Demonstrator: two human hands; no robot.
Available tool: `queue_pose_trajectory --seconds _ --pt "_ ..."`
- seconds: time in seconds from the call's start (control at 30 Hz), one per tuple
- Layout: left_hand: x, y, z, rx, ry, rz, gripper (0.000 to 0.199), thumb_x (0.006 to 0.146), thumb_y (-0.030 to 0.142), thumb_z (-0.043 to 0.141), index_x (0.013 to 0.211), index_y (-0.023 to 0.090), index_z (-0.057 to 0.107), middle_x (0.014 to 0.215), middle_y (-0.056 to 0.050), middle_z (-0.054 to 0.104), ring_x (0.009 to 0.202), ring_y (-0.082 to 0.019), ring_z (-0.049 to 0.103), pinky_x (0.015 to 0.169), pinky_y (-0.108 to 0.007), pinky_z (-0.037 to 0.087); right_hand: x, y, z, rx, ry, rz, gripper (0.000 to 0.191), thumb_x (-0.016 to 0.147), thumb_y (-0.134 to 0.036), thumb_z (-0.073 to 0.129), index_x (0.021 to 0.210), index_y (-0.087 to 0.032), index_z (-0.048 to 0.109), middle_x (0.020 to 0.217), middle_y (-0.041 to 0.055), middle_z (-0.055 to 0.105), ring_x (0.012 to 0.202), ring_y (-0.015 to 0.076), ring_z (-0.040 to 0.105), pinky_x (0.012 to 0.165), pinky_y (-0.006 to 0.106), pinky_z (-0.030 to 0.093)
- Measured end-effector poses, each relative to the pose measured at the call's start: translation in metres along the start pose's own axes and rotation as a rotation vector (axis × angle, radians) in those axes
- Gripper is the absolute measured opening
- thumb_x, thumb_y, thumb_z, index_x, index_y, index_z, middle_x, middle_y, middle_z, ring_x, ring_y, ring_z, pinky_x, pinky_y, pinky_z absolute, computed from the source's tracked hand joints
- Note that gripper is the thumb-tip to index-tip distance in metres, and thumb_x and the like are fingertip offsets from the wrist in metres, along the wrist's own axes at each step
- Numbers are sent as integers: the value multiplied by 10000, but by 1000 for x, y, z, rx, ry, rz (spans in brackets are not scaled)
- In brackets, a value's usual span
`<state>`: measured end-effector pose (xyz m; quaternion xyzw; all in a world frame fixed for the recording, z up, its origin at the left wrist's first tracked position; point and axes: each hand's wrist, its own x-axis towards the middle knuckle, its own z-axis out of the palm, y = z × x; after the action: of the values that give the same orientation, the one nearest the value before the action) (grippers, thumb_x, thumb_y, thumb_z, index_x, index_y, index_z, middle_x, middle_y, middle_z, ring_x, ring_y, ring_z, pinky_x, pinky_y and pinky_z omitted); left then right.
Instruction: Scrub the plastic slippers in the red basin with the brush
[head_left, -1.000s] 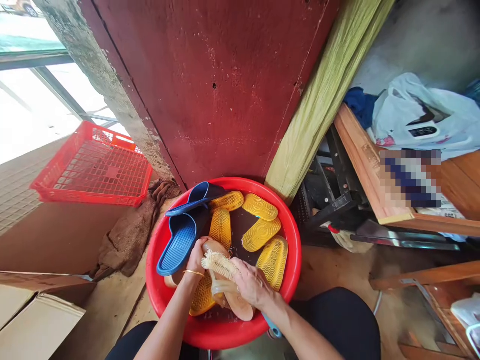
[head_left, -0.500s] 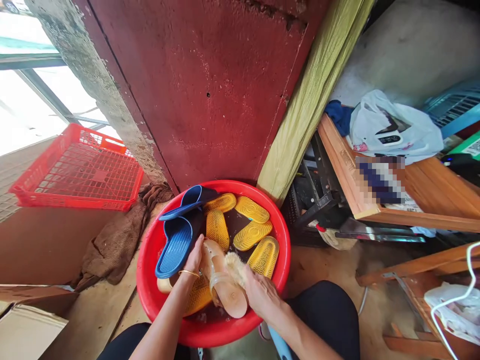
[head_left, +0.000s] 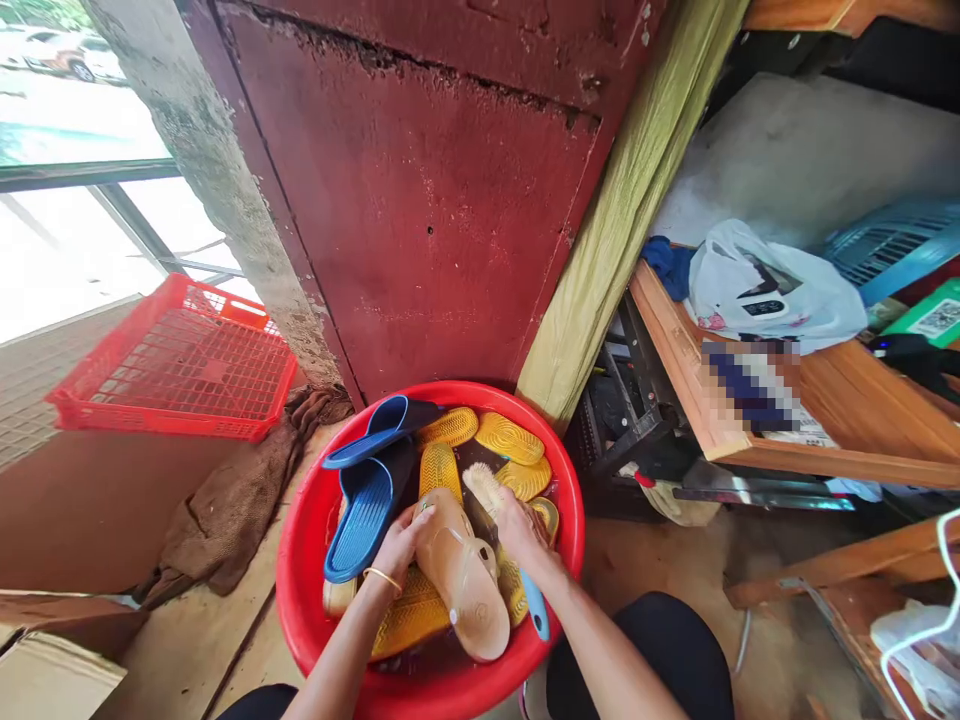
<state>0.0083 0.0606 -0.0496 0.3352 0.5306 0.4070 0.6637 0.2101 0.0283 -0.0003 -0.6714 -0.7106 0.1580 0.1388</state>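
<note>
My left hand (head_left: pixel 401 545) grips a tan sandal (head_left: pixel 454 570) by its toe end, tilted over a red basin (head_left: pixel 292 590). A clear strap shows on the sandal's right side. In my right hand (head_left: pixel 523 530) is a scrub brush (head_left: pixel 484 487) with pale bristles and a blue handle (head_left: pixel 535 605); its bristles are just right of the sandal, seemingly apart from it. Blue slippers (head_left: pixel 362 520) lie at the basin's left. Several yellow slippers (head_left: pixel 510 437) lie around the far and right side, and one yellow slipper (head_left: pixel 412 615) is under the sandal. Dark water shows between them.
A red plastic crate (head_left: pixel 187 360) sits at the left above a brown cloth (head_left: pixel 217 530). Behind the basin stands a dark red door (head_left: pixel 420 250) with a yellow-green curtain (head_left: pixel 600 270). Wooden furniture (head_left: pixel 862 400) bearing a white plastic bag (head_left: pixel 772 285) is at the right.
The sandal has turned so its strap faces right and more of its side shows. My right hand has lifted the brush up and away from it, bringing the blue handle into view.
</note>
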Motion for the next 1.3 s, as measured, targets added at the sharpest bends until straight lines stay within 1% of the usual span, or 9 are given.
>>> queue_pose_trajectory --seconds 0.2,0.33,0.5,0.57,0.7,0.9,1.03,1.13,1.3 --pt "0 7 11 454 177 351 376 695 505 718 945 224 729 909 -70 772 912 -316 703 829 -388 516 17 -23 -12 -183 -34 -138 467 983 -156 389 1427 -214 520 1091 115 722 951 224 683 842 309 527" --pt "-2 9 16 412 106 427 472 741 507 682 1127 235 689 1090 -73 765 1004 -300 695 913 -374 497 21 -11 -18 -225 -7 -20 445 982 -107 341 1362 -162 565 1073 125 724 960 208 687 850 290 524" --pt "0 7 17 419 84 402 420 731 536 696 985 203 718 937 -68 766 886 -293 689 823 -367 511 16 -15 -15 -216 -19 -192 449 995 -179 367 1422 -214 500 1095 111 706 953 226 672 821 310 526" --pt "-1 7 15 344 46 371 439 727 551 704 985 196 729 922 -62 765 872 -283 686 795 -350 523 13 -13 -11 -236 -17 -183 470 984 -165 371 1440 -198 480 1107 126 704 959 236 670 824 325 521" --pt "-3 8 12 146 -20 284 566 704 544 745 1141 185 707 1068 -77 767 975 -278 687 845 -344 537 10 -2 -7 -222 29 -63 442 991 -119 300 1357 -165 542 1078 131 719 951 218 677 820 306 508" --pt "-1 2 7 84 -56 178 570 665 577 770 1036 147 720 962 -69 770 888 -262 696 775 -327 545 7 -8 1 -190 28 -232 352 979 -169 408 1283 -222 577 980 77 731 874 222 681 737 288 499" --pt "-2 3 5 -42 -85 141 621 656 520 804 1151 160 700 1113 -94 758 999 -281 692 846 -352 547 -18 21 0 -159 19 -228 354 965 -144 388 1250 -199 592 956 83 738 829 227 690 682 297 497" --pt "-4 7 6 -62 -109 102 645 661 497 814 1198 162 689 1122 -99 758 1016 -289 691 855 -363 549 -29 36 -1 -106 64 -175 363 970 -143 357 1240 -187 596 959 95 741 840 230 692 682 305 498" --pt "-8 10 8 -54 -153 85 656 661 528 808 1193 163 691 1070 -100 770 1007 -314 700 815 -381 567 -3 5 -1 -135 35 -195 320 969 -164 397 1206 -225 603 933 76 738 808 217 685 659 283 472"
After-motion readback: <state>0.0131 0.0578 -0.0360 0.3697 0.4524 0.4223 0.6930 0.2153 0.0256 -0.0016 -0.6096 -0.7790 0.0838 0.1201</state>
